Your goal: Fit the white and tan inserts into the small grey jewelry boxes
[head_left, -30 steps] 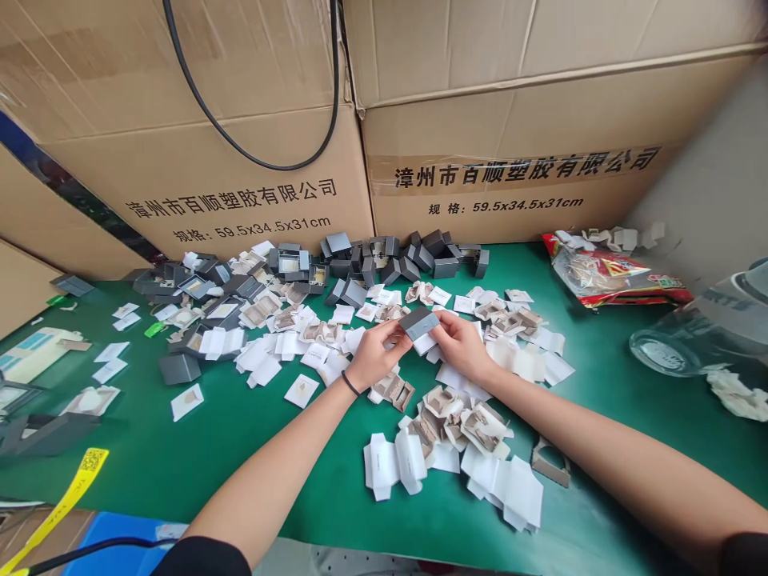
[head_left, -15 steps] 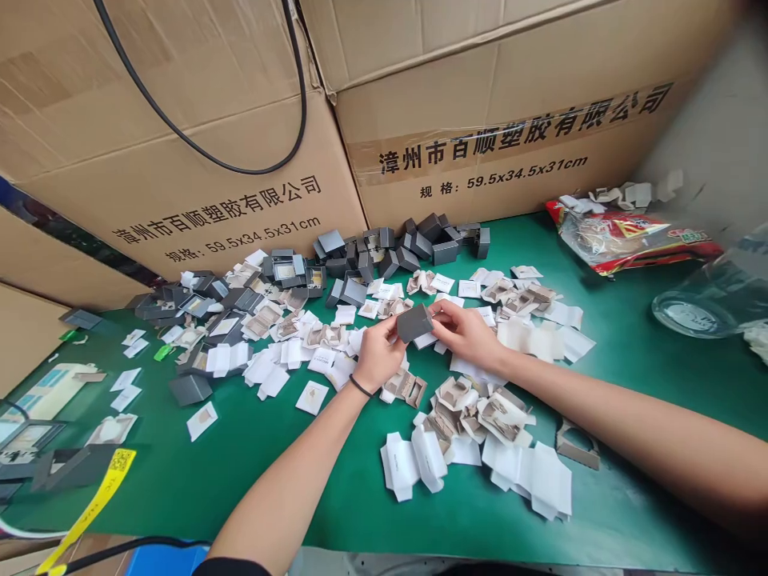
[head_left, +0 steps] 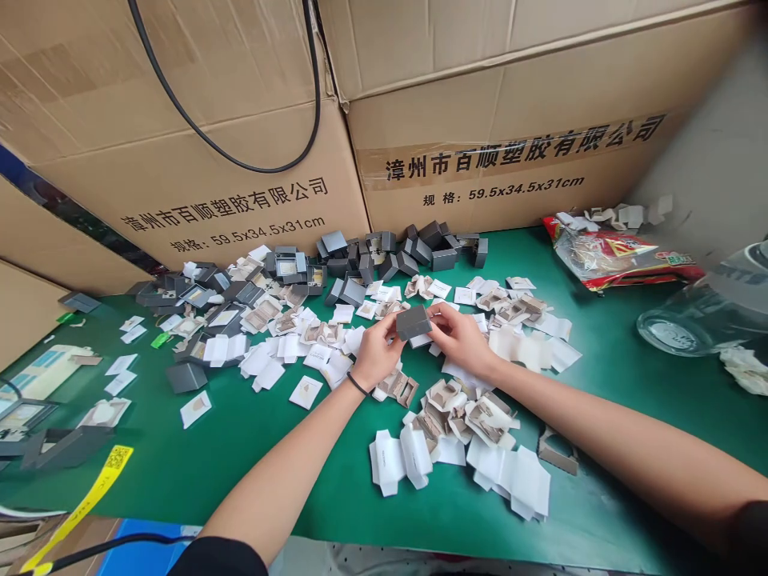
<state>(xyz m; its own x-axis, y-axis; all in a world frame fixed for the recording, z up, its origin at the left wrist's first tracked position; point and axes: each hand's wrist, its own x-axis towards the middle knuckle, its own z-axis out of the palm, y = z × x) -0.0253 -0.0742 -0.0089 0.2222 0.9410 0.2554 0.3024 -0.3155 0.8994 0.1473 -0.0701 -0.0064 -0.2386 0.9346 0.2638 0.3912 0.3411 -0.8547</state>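
Observation:
A small dark grey box [head_left: 414, 322] is held up between my two hands above the scattered paper pieces. My left hand [head_left: 379, 352] grips its left end, fingers partly hidden behind it. At its right end, my right hand [head_left: 459, 338] pinches the box with thumb and fingers. The box looks closed from here; its far side is hidden. Below and around the hands lie folded white card inserts [head_left: 393, 460] and torn grey-brown cardboard inserts [head_left: 442, 396].
Behind the hands, a heap of dark grey boxes [head_left: 360, 264] runs along large cardboard cartons [head_left: 240, 200]. On the right are a red plastic bag [head_left: 618, 252] and a clear jar [head_left: 690, 320]. A yellow tag [head_left: 90, 504] and dark cable cross the front left of the green table [head_left: 240, 456].
The view has shifted slightly. The grey box has turned a little in my hands, with both hands still on it.

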